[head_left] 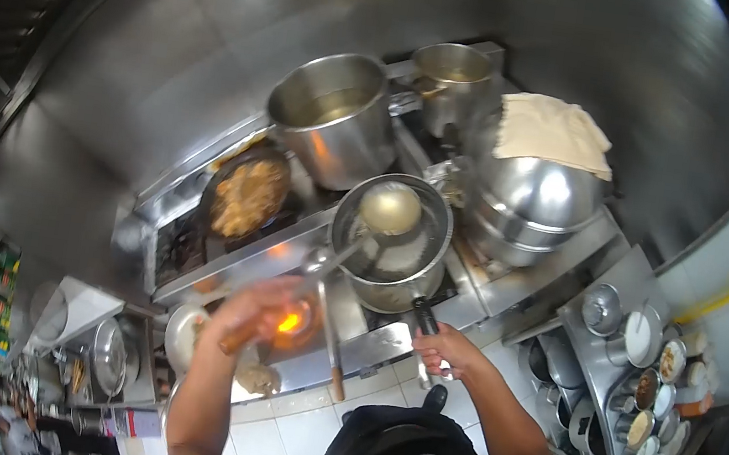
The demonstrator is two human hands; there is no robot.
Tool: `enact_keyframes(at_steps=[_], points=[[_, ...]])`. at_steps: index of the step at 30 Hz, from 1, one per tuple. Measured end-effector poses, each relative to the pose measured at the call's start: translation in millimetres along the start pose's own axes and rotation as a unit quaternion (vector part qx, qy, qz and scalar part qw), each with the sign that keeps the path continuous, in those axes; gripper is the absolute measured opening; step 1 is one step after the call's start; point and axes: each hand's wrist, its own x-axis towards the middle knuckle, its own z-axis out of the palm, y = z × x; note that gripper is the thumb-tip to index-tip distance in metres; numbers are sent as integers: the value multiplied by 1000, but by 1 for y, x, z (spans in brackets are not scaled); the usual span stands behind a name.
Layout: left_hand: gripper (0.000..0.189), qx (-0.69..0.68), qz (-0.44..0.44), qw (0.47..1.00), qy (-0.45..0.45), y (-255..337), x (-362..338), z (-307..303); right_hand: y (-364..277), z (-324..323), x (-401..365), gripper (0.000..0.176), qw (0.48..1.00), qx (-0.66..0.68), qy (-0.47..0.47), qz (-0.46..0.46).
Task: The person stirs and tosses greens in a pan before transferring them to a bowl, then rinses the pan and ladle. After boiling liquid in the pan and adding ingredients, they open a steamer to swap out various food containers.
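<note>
My left hand (260, 308), somewhat blurred, is closed on a long ladle, its wooden handle end sticking out below the fingers. The ladle's round bowl (390, 209), filled with pale yellowish liquid, is over a deep pan (436, 254). My right hand (449, 353) grips this pan's black handle. The pan sits above or on another metal pot (383, 298) on the stove. A second ladle (318, 262) with a wooden-tipped handle lies left of the pan. An orange glow (288, 321) shows beside my left hand.
Behind the pan stand a large steel pot (329, 145) and a smaller pot (452, 64). A pan of browned food (249, 198) is at left. A cloth (554, 133) covers a domed steel vessel (538, 200). Ingredient containers (647, 390) stand right. People (24, 433) appear lower left.
</note>
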Motion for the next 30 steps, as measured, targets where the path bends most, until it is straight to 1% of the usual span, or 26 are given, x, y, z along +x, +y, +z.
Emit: enact_keyframes(at_steps=[2, 4, 5, 6, 8, 10, 11, 12, 13, 14, 15, 16, 18, 19, 20, 22, 23, 24, 26, 27, 28, 30], points=[[43, 19, -14, 1000, 4, -43, -30, -16, 25, 14, 2, 26, 1000, -3, -9, 8], [47, 10, -32, 998, 48, -84, -57, -32, 53, 24, 7, 25, 1000, 21, -5, 17], [53, -8, -41, 997, 60, -98, -72, -35, 68, 33, 10, 25, 1000, 16, -8, 22], [59, 38, -50, 997, 44, -109, -87, -42, 84, 43, 13, 24, 1000, 15, -6, 17], [63, 190, -37, 981, 20, -144, -107, -68, 115, 62, 17, 24, 1000, 13, -1, 18], [63, 295, -36, 953, 52, -192, -119, -96, 146, 80, 23, 24, 1000, 0, 20, 7], [66, 374, 56, 922, 85, -214, -125, -104, 161, 88, 28, 25, 1000, -1, 26, 2], [66, 368, 52, 925, 83, -238, -130, -118, 175, 96, 31, 25, 999, -2, 31, 8], [67, 469, 158, 862, 111, -253, -136, -128, 188, 105, 35, 25, 1000, 12, 22, 6], [69, 559, 260, 776, 136, -265, -142, -139, 200, 113, 40, 25, 999, 28, 14, 3], [71, 592, 183, 770, 156, -277, -151, -148, 214, 117, 46, 26, 999, 37, 13, -5], [71, 591, 181, 772, 151, -285, -160, -159, 226, 123, 52, 26, 999, 40, 18, -3], [68, 592, 241, 724, 258, -302, -176, -188, 243, 133, 58, 25, 998, 54, 15, -5], [64, 563, 300, 712, 293, -308, -180, -204, 249, 137, 60, 25, 998, 59, 23, -8], [65, 559, 293, 706, 321, -313, -181, -219, 252, 142, 62, 25, 998, 61, 19, -19], [64, 563, 220, 699, 382, -335, -160, -254, 252, 148, 60, 26, 997, 66, 24, -35], [62, 561, 174, 701, 404, -353, -139, -276, 249, 151, 58, 26, 997, 63, 33, -31], [62, 563, 178, 703, 395, -371, -116, -293, 248, 153, 58, 26, 997, 61, 41, -28], [58, 525, 175, 695, 459, -405, -66, -318, 245, 152, 56, 27, 995, 65, 61, -37], [53, 529, 197, 680, 468, -421, -45, -327, 240, 155, 50, 27, 995, 52, 67, -44], [53, 526, 203, 685, 461, -425, -34, -328, 233, 156, 45, 26, 996, 36, 71, -50], [55, 604, 244, 550, 522, -430, -12, -325, 220, 159, 34, 27, 994, 24, 88, -59]])
